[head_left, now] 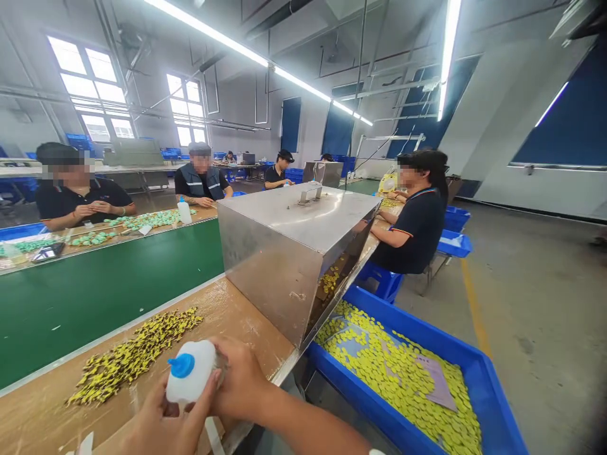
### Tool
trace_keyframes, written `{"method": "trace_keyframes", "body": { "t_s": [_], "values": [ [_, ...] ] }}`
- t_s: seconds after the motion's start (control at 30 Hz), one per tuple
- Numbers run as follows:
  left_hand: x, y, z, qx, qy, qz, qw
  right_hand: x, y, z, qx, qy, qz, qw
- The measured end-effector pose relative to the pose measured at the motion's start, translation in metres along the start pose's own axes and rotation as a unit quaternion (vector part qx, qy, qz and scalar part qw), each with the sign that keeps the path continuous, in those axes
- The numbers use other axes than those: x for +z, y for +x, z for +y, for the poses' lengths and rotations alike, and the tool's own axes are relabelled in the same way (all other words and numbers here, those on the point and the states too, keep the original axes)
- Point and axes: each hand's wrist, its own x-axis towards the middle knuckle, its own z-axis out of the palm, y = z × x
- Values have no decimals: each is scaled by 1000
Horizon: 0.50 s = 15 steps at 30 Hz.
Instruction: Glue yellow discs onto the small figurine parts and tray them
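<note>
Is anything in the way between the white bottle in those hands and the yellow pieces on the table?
No, nothing visible stands in the way. The white bottle, held by the left hand and right hand, is beside the yellow-and-black pieces on the wooden table.

Two bare arms reached into the view from its lower edge, both belonging to the person wearing the camera. The left hand (pixel 164 423) sat low near the bottom centre, partly cut off by the frame, with its palm turned upward and its fingers (pixel 203 395) angled up and to the right. The right hand (pixel 241 379) was just beside it and higher, with its back facing up and its fingers curled over toward the left. The two hands were closed from opposite sides in a shared grip. The right forearm (pixel 308 423) ran long and straight from the lower right, its wrist gently bent.
</note>
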Motion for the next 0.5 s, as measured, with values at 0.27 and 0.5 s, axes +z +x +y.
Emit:
{"method": "trace_keyframes", "body": {
  "t_s": [0.27, 0.5],
  "values": [
    [22, -7, 4, 33, 120, 8, 992, -17, -27, 3, 19, 65, 61, 996],
    [28, -8, 10, 0, -3, 69, 998, -5, -105, 7, 345, 530, 118, 766]
  ]
}}
